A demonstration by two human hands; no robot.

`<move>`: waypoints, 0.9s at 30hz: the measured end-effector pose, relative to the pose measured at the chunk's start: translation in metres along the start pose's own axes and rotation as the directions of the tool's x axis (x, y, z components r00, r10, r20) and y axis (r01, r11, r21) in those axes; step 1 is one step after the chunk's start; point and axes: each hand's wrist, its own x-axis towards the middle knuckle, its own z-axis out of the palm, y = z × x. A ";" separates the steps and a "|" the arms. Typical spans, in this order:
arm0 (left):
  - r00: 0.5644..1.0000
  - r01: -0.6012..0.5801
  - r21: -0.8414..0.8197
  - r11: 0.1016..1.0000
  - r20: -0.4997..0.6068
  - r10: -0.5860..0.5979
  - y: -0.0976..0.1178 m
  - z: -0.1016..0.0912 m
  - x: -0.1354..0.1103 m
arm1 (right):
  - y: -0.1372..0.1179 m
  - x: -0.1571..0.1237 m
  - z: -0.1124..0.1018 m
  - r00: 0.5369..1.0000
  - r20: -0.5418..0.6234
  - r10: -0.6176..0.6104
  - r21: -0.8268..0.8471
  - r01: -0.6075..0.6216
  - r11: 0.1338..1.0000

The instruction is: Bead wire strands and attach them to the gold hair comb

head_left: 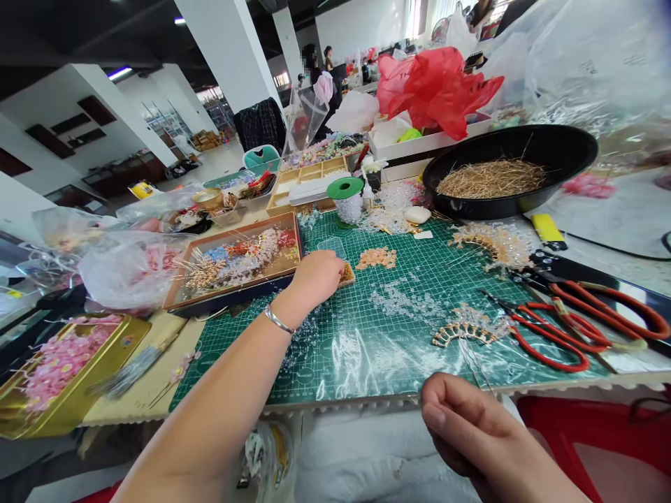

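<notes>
We're in a long, white-pillared workroom, and on this crowded table (137, 391) a green gridded cutting mat (328, 241) takes centre stage, partly under a clear plastic sheet (361, 363). The left hand (314, 276), a silver bangle (277, 320) at its wrist, reaches across with its grip curled loosely down over a small golden-brown beaded piece (347, 274), though from up here you can't tell whether it has real hold. Just beside it sits a shallow wooden tray (233, 241) of beaded sprays, probably parked there for easy reach. Over at the mat's near edge, the right hand (472, 426) has its grip drawn nearly closed, thumb against fingers; whether anything's pinched there is too fine to call. Near it lies a gold comb-shaped beaded frame (464, 334), with red-handled pliers (556, 335) set off to the right, seemingly out of the working area.
</notes>
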 end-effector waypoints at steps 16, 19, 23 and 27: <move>0.984 0.095 -0.264 0.960 -0.121 -0.131 0.004 -0.019 -0.019 | 0.012 -0.014 0.009 0.999 0.032 0.027 0.103 -0.030 0.994; 0.971 0.089 -0.428 0.899 -0.165 -0.174 0.012 -0.033 -0.029 | 0.013 -0.019 0.010 0.999 0.024 0.043 0.141 -0.046 0.989; 0.959 0.019 -0.705 0.709 -0.187 -0.212 0.052 -0.050 -0.072 | 0.006 -0.022 0.008 0.999 0.034 0.012 0.223 -0.019 0.975; 0.986 0.031 -0.996 0.080 0.017 -0.163 0.114 -0.045 -0.133 | -0.001 -0.027 0.009 0.998 0.051 -0.032 0.140 0.024 0.990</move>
